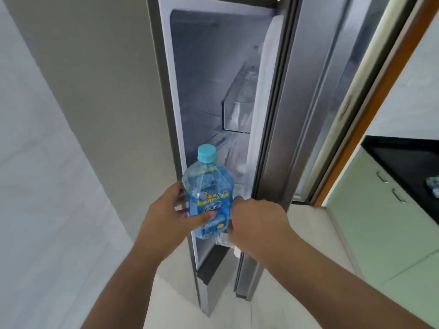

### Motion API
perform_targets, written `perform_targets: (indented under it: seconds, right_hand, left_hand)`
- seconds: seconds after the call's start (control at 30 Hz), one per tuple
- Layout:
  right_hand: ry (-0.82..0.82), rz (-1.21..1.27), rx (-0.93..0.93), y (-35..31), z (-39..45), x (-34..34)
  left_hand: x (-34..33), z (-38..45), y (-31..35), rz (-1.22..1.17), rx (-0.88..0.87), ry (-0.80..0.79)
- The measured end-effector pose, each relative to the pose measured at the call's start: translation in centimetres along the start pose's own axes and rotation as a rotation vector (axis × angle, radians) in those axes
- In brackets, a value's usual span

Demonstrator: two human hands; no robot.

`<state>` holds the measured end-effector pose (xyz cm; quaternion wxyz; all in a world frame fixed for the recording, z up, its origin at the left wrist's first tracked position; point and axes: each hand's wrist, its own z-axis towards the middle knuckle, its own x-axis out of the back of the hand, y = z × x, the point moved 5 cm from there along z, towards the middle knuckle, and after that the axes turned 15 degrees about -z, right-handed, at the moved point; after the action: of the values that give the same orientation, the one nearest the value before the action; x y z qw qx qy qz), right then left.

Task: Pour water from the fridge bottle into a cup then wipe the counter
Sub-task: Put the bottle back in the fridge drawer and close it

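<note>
A clear blue plastic water bottle (209, 195) with a light blue cap and a blue label stands upright in front of the open fridge (213, 91). My left hand (171, 217) grips its left side, thumb across the label. My right hand (256, 224) is curled around the bottle's right side, fingers hidden behind it. The fridge door (280, 115) stands ajar on the right, with clear door shelves inside. No cup is in view.
A black counter (408, 162) over pale green cabinets with metal handles runs along the right edge, with a small crumpled object (433, 186) on it. A grey wall is on the left; light floor tiles lie below.
</note>
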<state>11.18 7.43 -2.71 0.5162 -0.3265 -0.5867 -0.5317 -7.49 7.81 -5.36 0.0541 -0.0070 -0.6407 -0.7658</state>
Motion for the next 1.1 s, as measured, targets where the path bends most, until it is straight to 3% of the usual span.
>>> perform_targets:
  seconds: [0.17, 0.23, 0.43, 0.57, 0.93, 1.1]
  right_hand:
    - [0.080, 0.389, 0.049, 1.2, 0.8, -0.9]
    - [0.040, 0.432, -0.025, 1.9, 1.3, -1.9]
    - [-0.030, 0.175, -0.349, 9.3, 2.3, -4.5]
    - [-0.088, 0.027, -0.400, 15.2, 1.4, -6.7]
    - [0.032, 0.117, -0.621, 32.4, -0.6, -13.3]
    - [0.026, 0.147, -0.655, 39.6, 1.5, -15.8]
  left_hand:
    - [-0.6, 1.0, 0.3, -0.098, 0.003, 0.070]
    - [-1.1, 1.2, 0.5, -0.068, 0.002, 0.055]
    - [-5.1, 2.4, 1.2, -0.039, 0.010, -0.044]
    - [-9.8, 3.9, 1.7, -0.103, 0.029, -0.132]
    - [-25.1, 8.6, 3.2, -0.183, 0.005, -0.298]
    - [-31.6, 11.1, 4.5, -0.192, 0.019, -0.290]
